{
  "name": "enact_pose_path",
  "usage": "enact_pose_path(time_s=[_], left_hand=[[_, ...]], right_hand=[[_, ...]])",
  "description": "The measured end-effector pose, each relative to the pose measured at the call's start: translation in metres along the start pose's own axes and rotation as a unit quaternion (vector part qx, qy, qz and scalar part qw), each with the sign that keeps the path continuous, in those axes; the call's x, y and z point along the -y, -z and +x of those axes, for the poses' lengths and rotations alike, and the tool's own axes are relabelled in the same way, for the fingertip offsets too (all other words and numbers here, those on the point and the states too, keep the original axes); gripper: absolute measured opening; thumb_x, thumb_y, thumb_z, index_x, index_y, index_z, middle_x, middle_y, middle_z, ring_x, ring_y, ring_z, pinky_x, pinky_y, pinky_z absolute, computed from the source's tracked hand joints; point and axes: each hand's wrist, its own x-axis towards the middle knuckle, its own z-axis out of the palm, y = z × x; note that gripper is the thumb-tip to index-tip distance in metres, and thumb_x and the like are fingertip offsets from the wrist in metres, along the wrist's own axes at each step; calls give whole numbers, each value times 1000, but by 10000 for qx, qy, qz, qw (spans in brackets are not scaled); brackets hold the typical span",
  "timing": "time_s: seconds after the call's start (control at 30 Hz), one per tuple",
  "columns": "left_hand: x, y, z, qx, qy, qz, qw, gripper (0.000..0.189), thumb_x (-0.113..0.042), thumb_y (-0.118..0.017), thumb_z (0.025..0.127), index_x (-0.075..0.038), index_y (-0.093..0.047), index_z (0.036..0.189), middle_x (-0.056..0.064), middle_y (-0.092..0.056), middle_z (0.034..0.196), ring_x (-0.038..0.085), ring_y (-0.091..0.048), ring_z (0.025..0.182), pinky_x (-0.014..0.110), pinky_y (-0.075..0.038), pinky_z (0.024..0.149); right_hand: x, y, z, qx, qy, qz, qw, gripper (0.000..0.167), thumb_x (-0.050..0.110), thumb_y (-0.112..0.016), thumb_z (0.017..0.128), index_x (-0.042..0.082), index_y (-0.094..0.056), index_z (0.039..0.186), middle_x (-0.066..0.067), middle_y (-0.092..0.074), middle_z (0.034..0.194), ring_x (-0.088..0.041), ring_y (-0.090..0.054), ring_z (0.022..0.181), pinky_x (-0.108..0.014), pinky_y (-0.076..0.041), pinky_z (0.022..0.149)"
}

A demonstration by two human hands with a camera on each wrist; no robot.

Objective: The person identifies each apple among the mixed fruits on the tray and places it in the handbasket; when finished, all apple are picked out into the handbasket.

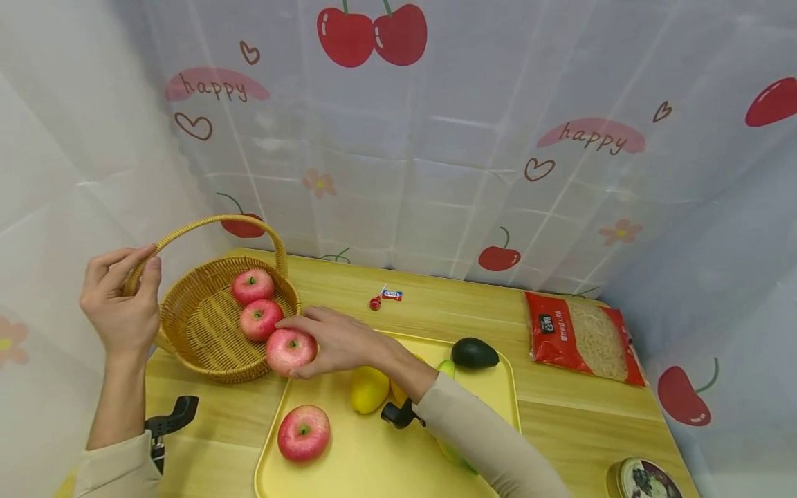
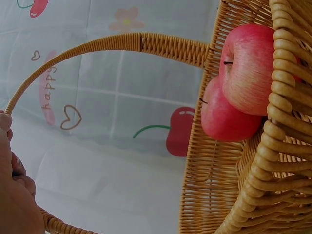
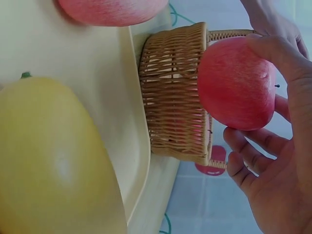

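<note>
My left hand point(image 1: 121, 297) grips the arched handle point(image 1: 218, 220) of a wicker basket point(image 1: 180, 325) at its left side. Two red apples point(image 2: 248, 68) lie inside the basket against its wall. In my right hand point(image 1: 342, 339) is another apple point(image 1: 290, 351), held between thumb and fingers at the basket's right rim. The right wrist view shows this apple point(image 3: 236, 83) just over the rim, with the basket's woven side point(image 3: 173, 97) behind it. One more apple point(image 1: 304, 433) rests on the yellow tray point(image 1: 373, 463), to the left.
Yellow fruit point(image 1: 370, 389) and a dark avocado point(image 1: 474, 353) lie on the tray, partly behind the right forearm. A red noodle packet point(image 1: 585, 337) and a round tin point(image 1: 647, 478) are at the right. A lollipop point(image 1: 376, 302) lies near the printed curtain point(image 1: 386, 138).
</note>
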Motion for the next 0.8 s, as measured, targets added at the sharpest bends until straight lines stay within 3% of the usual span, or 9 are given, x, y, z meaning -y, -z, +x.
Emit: enact_pose_path(time_s=[0.23, 0.8], left_hand=[[1, 0, -1, 13, 3, -71, 10000, 14, -1, -73, 88, 8, -77, 99, 3, -68, 101, 8, -57, 95, 9, -43, 68], [-1, 1, -1, 42, -34, -34, 10000, 15, -1, -73, 89, 8, -76, 100, 4, -68, 102, 7, -57, 94, 10, -43, 69]], right_hand=[[6, -5, 9, -155, -27, 119, 9998, 76, 61, -73, 80, 36, -48, 147, 12, -51, 119, -1, -46, 105, -14, -41, 88], [12, -13, 32, -201, -73, 60, 9998, 80, 63, -72, 80, 33, -45, 150, 9, -51, 124, -2, -45, 104, -12, -40, 85]])
